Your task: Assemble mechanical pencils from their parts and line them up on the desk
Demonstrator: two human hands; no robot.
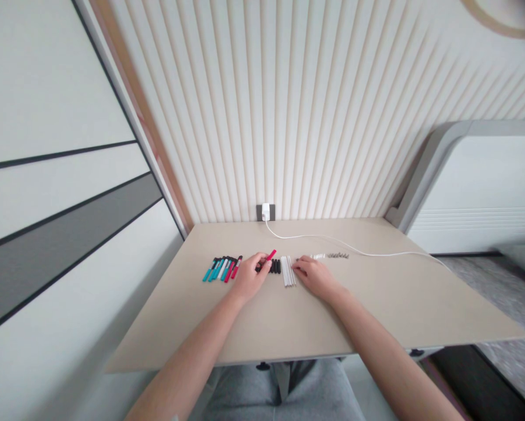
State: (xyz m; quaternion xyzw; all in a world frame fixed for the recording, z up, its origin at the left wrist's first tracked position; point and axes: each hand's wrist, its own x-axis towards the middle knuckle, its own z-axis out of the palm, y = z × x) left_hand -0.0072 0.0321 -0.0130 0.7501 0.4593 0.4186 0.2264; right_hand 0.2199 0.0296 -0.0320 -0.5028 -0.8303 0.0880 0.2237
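Note:
My left hand [250, 276] is closed around a red pen barrel [270, 255], whose end sticks out past the fingertips to the upper right. Beside that hand lies a row of short black tubes [276, 266], partly hidden by the fingers. Several thin white sticks [286, 272], like pen refills, lie side by side between my hands. My right hand [314, 273] rests at their right edge with its fingers bent and pressed together; what they pinch, if anything, is hidden. Past its knuckles are small white pieces [318, 256] and small dark pieces [338, 255], too small to name.
Left of my hands, several teal, red and white pens with black ends [222, 269] lie in a slanted row on the beige table [262, 327]. A white charger [266, 211] sits in the wall socket, and its cable [354, 248] runs across the table's back to the right.

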